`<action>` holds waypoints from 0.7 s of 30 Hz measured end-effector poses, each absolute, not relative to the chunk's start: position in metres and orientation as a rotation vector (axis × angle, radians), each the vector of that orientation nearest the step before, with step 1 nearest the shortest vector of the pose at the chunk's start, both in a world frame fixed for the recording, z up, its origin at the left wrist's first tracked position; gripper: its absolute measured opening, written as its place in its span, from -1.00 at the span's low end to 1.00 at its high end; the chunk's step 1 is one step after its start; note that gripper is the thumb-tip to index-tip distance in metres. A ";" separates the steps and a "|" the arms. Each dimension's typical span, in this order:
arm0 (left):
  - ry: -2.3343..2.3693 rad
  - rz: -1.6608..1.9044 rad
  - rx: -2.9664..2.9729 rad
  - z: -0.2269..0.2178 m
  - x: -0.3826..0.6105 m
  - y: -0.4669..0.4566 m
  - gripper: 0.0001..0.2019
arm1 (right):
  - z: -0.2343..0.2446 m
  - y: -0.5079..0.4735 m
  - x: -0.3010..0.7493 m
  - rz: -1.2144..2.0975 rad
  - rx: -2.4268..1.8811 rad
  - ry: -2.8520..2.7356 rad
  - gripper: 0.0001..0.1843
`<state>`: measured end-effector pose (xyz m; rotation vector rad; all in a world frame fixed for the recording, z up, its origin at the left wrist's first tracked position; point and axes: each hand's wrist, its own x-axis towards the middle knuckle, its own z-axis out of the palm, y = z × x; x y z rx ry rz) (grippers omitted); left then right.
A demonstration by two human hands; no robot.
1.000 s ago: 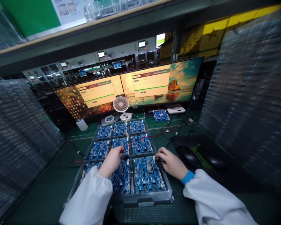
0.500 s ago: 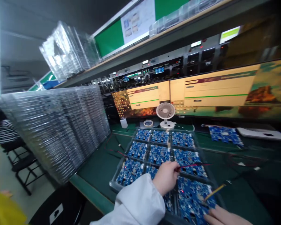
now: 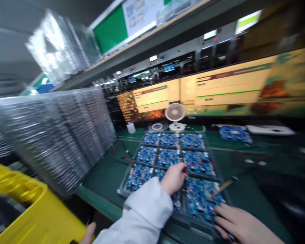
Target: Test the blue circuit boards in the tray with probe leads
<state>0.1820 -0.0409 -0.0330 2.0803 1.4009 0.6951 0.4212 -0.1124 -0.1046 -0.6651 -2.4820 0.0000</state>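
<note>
A dark tray [image 3: 193,225] holds several blue circuit boards [image 3: 169,157] in separate compartments. My left hand [image 3: 174,178], in a white sleeve, reaches over the tray's middle with its fingers pinched on a thin red wire [image 3: 197,163]. This wire trails rightward over a board. My right hand [image 3: 235,220] is at the tray's lower right, fingers stretched toward the edge of the near-right circuit board [image 3: 202,200]. A yellowish cable [image 3: 223,187] sticks out from that board past the tray's side. Small red lights glow on two boards.
A yellow crate [image 3: 43,210] is at lower left, with another person's hand [image 3: 88,234] beside it. Stacked clear trays [image 3: 58,132] stand left. Behind are a small fan [image 3: 175,112], a tape roll [image 3: 157,126], monitors [image 3: 226,84] and a loose blue board [image 3: 235,133].
The view has shifted, and the yellow crate has come much further into view at lower left with another person's hand. My left hand keeps its pinch; my right hand stays by the near-right board.
</note>
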 end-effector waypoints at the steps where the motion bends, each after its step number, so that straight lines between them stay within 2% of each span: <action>1: 1.381 0.709 2.074 -0.033 0.182 -0.041 -0.77 | -0.091 -0.117 0.418 -0.063 -0.718 -2.546 -0.82; 5: 1.323 0.730 2.053 -0.036 0.183 -0.037 -0.81 | -0.063 -0.121 0.408 -0.076 -0.857 -2.710 -0.79; 21: 1.349 0.595 2.227 -0.033 0.183 -0.035 -0.78 | -0.068 -0.122 0.407 -0.048 -0.898 -2.696 -0.82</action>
